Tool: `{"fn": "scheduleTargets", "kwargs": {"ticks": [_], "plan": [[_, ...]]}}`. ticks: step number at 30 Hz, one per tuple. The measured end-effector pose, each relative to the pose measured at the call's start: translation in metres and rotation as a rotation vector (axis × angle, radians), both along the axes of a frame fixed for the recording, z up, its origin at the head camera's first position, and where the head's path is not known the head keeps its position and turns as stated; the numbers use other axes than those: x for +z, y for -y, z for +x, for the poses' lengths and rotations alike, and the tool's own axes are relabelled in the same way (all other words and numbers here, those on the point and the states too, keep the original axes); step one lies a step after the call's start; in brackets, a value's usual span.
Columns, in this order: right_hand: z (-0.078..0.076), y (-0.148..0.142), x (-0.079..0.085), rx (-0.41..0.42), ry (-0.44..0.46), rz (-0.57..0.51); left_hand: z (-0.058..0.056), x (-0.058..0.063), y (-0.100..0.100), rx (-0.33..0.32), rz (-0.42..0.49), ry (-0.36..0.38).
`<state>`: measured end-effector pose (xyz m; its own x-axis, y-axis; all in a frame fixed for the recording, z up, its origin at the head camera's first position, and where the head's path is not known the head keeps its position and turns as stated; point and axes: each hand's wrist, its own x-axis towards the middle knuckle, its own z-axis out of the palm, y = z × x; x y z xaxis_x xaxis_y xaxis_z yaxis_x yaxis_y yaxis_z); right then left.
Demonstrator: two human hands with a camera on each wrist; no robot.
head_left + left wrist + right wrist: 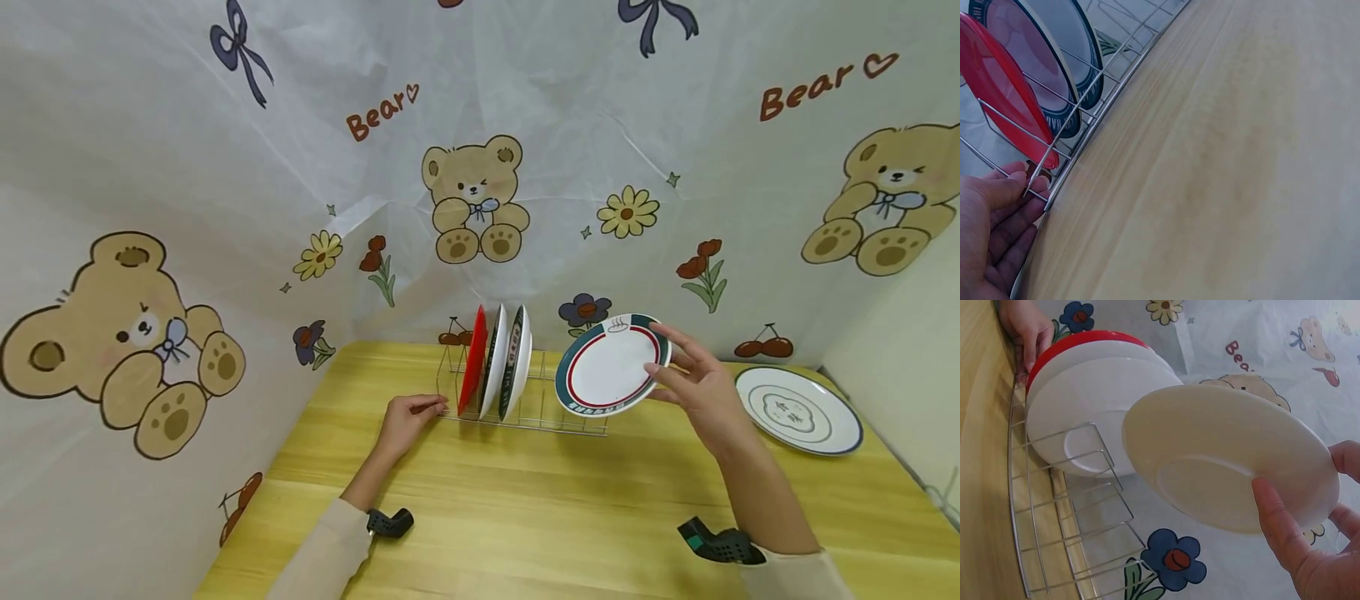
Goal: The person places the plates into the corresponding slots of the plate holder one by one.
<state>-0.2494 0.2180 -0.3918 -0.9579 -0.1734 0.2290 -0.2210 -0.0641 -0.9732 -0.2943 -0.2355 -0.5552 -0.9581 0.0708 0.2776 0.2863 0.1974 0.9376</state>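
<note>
My right hand (701, 387) holds a white plate (611, 367) with a green rim and red ring by its right edge, in the air beside the wire dish rack (570, 428). The plate's pale underside (1210, 481) fills the middle of the right wrist view. At the rack's left end, my left hand (408, 421) pinches the wire frame, thumb and fingers about it in the left wrist view. In the rack stand a red plate (472, 362), a white plate (492, 362) and a dark-rimmed white plate (517, 367), upright side by side.
On the wooden table (510, 508), a white plate (798, 408) with a printed centre lies flat at the right. A cloth (375, 183) printed with bears and flowers hangs behind the rack and along the left side.
</note>
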Motion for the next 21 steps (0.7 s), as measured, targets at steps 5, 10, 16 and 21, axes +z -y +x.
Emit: {"fn": "scheduleTargets", "kwargs": {"ticks": [5,10,16,21], "plan": [[-0.004,0.011,0.005,0.005,-0.023,0.06,0.001,0.004,-0.004,0.007,-0.019,0.02],[-0.014,0.023,0.011,0.015,-0.007,0.12,0.0,0.003,-0.004,0.03,-0.033,0.027],[-0.024,0.034,0.012,0.052,-0.013,0.214,0.0,0.002,-0.001,0.009,0.0,0.012],[-0.03,0.044,0.015,0.085,-0.03,0.269,0.002,0.002,0.0,-0.001,0.005,0.005]]}}
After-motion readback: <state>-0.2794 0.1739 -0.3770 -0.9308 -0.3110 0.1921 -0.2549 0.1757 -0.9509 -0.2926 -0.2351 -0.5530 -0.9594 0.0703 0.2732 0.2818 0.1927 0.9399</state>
